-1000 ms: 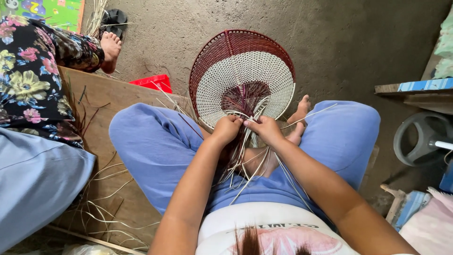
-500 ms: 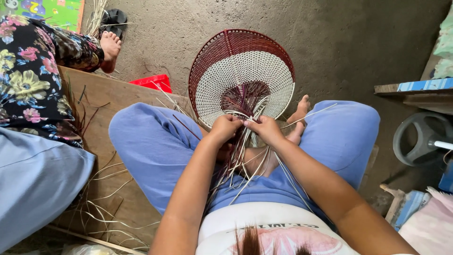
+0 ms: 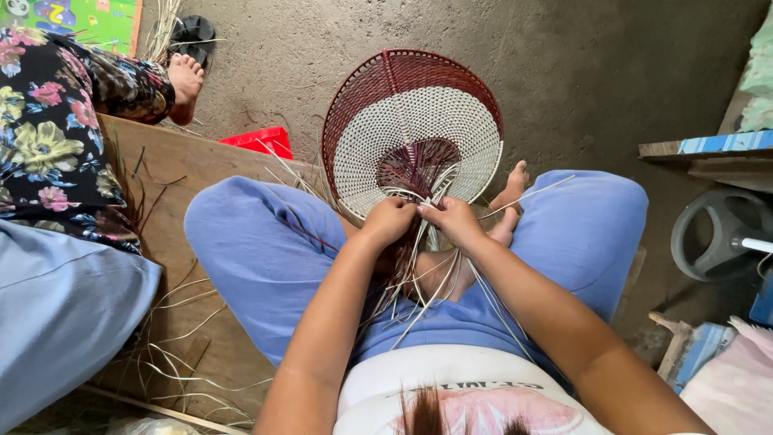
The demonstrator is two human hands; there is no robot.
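Note:
A round woven fan [image 3: 419, 129] with a dark red rim, a cream band and a dark red centre stands between my crossed knees. At its lower edge my left hand [image 3: 388, 221] and my right hand [image 3: 452, 221] meet, both pinching loose cream and dark red strips [image 3: 419, 278] that trail down over my lap. The fingers of both hands are closed on the strips where they leave the weave. My legs are in light blue trousers [image 3: 266, 258].
A person in a flowered top [image 3: 56, 137] and light blue trousers sits at the left, one bare foot [image 3: 187, 80] on the concrete floor. Loose strips [image 3: 173, 362] lie on a wooden board. A red box [image 3: 262, 141], dark sandals [image 3: 189, 32] and a grey wheel [image 3: 717, 234] lie around.
The hands shift only slightly at the fan's lower edge; the fan and the strips stay where they were.

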